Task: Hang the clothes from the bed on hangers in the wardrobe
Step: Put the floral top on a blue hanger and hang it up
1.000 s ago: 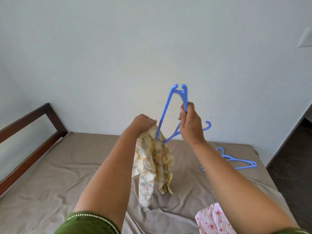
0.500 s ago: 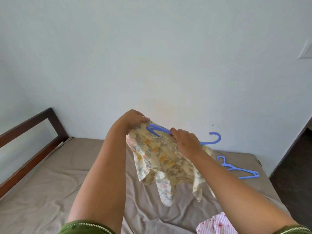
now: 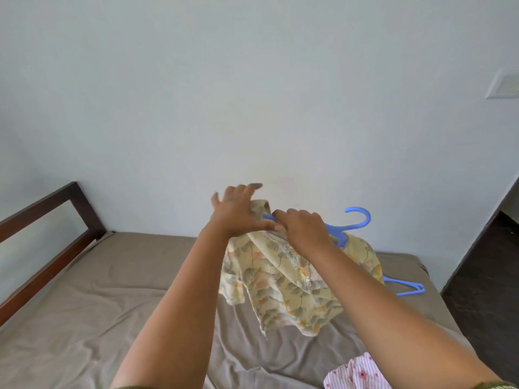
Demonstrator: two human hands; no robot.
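You have the yellow floral top (image 3: 283, 279) held up off the bed (image 3: 84, 290) so its cloth can fall free while the blue hanger (image 3: 341, 230) sits inside it; the hook pokes out to the right, kept clear of the fabric for the wardrobe rail later. Your right hand (image 3: 303, 233) is curled round the hanger at the neckline, bearing the weight — that frees the other one. Your left hand (image 3: 236, 213) lies spread, fingers straight, gripping nothing; it rests at the top's left shoulder, probably to smooth the cloth over the hanger's arm. A spare blue hanger (image 3: 404, 287) lies far right on the mattress, and a pink striped garment (image 3: 356, 374) waits at the near edge — both within reach for the next round; the wardrobe is out of view.
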